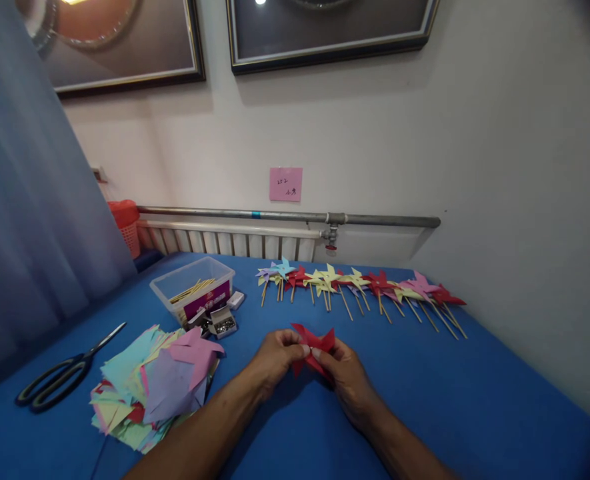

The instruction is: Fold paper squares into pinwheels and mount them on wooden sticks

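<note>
A red paper pinwheel head (317, 345) is held between both hands just above the blue table (475, 393). My left hand (277, 355) pinches its left side with thumb and fingers. My right hand (345, 375) grips its lower right part. The folded red points stick up above my fingers. A row of finished pinwheels on wooden sticks (359, 287), in blue, red, yellow and pink, lies farther back on the table.
A heap of coloured paper squares (149, 387) lies to the left. Black scissors (59, 377) lie farther left. A clear plastic box with sticks (195, 288) and small boxes of pins (222, 323) stand behind the heap. A radiator and pipe (285, 217) run along the wall.
</note>
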A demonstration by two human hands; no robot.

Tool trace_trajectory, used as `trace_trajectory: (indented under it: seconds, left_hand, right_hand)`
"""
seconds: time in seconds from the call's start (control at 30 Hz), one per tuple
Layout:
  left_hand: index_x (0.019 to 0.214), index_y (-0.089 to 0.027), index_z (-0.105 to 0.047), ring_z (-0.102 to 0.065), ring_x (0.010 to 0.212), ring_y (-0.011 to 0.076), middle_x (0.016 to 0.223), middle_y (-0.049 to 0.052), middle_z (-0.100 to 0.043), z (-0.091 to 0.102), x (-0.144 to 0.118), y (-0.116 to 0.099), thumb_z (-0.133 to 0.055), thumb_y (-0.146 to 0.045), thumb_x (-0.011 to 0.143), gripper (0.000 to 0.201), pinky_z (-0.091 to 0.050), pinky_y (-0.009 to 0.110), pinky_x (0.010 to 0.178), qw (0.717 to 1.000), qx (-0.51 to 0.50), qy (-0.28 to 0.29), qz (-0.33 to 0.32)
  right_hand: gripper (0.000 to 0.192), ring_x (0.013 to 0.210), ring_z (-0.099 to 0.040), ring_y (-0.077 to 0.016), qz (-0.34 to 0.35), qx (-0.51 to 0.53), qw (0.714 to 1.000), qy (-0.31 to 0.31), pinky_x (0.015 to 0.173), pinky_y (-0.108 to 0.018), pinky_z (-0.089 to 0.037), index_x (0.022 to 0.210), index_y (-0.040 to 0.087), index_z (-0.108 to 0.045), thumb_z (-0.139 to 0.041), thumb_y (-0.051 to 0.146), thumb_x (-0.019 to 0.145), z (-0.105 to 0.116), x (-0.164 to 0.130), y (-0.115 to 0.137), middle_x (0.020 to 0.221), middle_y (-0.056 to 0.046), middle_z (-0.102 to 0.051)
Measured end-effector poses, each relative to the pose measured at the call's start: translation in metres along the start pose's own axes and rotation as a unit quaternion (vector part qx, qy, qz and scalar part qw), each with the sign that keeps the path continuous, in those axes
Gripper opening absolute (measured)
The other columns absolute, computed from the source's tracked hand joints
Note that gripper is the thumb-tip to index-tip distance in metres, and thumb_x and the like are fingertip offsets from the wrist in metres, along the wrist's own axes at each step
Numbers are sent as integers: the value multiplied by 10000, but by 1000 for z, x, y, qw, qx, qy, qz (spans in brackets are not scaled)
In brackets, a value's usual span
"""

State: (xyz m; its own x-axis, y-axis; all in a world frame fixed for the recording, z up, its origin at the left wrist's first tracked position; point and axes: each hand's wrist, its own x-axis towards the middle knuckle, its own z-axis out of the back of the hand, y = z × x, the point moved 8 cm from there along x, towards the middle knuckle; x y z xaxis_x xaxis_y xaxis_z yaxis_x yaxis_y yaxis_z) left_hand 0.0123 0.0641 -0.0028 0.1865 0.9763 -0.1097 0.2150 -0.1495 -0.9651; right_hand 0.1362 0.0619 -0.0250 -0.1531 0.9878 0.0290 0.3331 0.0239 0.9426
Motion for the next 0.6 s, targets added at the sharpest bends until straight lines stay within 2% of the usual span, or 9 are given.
trace_trajectory:
  seconds: [0.13, 0.3, 0.6]
  left_hand:
    - [605, -154, -557, -439, 492, 71, 549, -27, -556, 3, 3, 4, -825, -288, 513, 314, -317, 224, 519, 1000, 1, -3, -6]
    - [642, -130, -611, -466, 508, 77, 584, -11, -583, 2, 5, 8, -823, -321, 522, 309, -332, 224, 519, 999, 47, -7, -6]
    - [640, -127, -623, -438, 479, 73, 553, -25, -564, 4, 6, 9, -809, -338, 541, 299, -308, 221, 488, 997, 64, -13, -29]
  right_hand:
    - [459, 712, -659, -204, 0, -32, 999, -13, 707, -327, -503, 898, 171, -720, -881, 487, 607, 4, 4, -7, 786, -43, -748]
    - [455, 731, -669, -222, 9, -72, 997, -17, 726, -352, -521, 889, 166, -722, -860, 507, 621, 8, 7, -11, 786, -52, -748]
    - [391, 751, -654, -212, 4, -52, 999, -9, 707, -323, -509, 878, 176, -730, -873, 433, 621, 1, 2, -2, 804, -51, -749]
